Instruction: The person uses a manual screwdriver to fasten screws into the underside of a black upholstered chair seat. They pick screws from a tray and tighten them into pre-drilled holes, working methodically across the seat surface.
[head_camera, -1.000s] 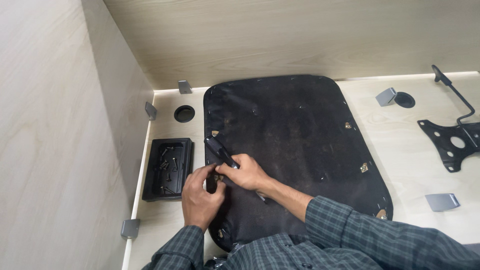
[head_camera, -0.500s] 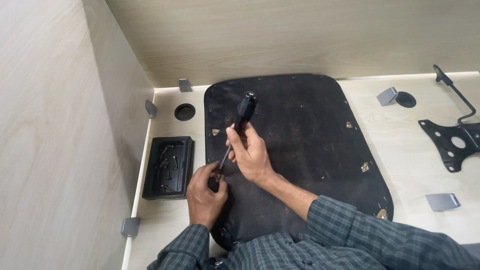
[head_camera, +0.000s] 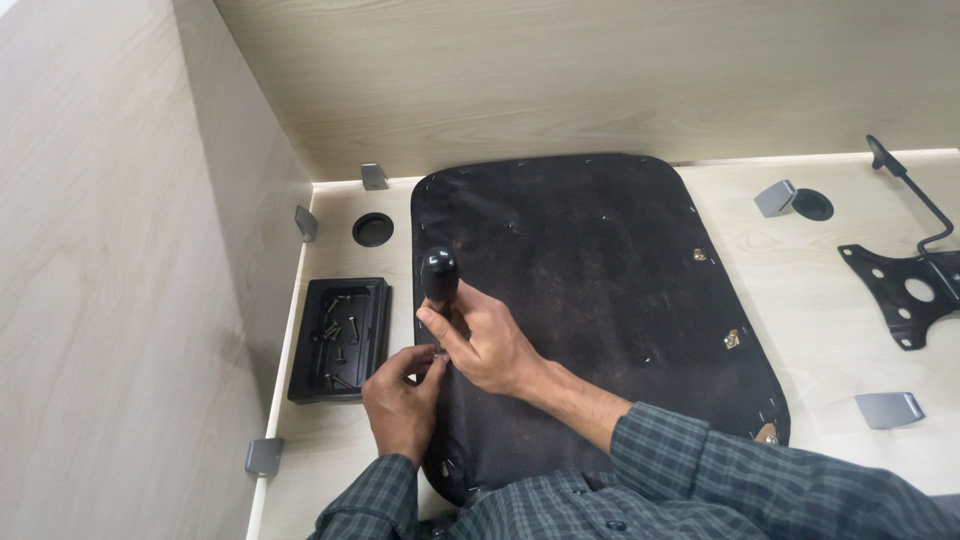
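A black fabric-covered seat panel (head_camera: 590, 300) lies flat on the pale wooden desk (head_camera: 810, 320), with brass fittings near its right edge. My right hand (head_camera: 480, 340) grips a black-handled screwdriver (head_camera: 438, 275), held nearly upright over the panel's left edge. My left hand (head_camera: 400, 395) pinches something small at the screwdriver's tip, at the panel's edge; the tip and the small piece are hidden by the fingers.
A black tray (head_camera: 340, 338) with several screws sits left of the panel. A black metal chair bracket (head_camera: 905, 290) lies at the right. Grey corner brackets (head_camera: 888, 408) and round cable holes (head_camera: 372, 229) dot the desk. Wooden walls close the left and back.
My right hand has raised the screwdriver from lying flat to nearly upright at the panel's left edge. My left hand stayed at its tip.
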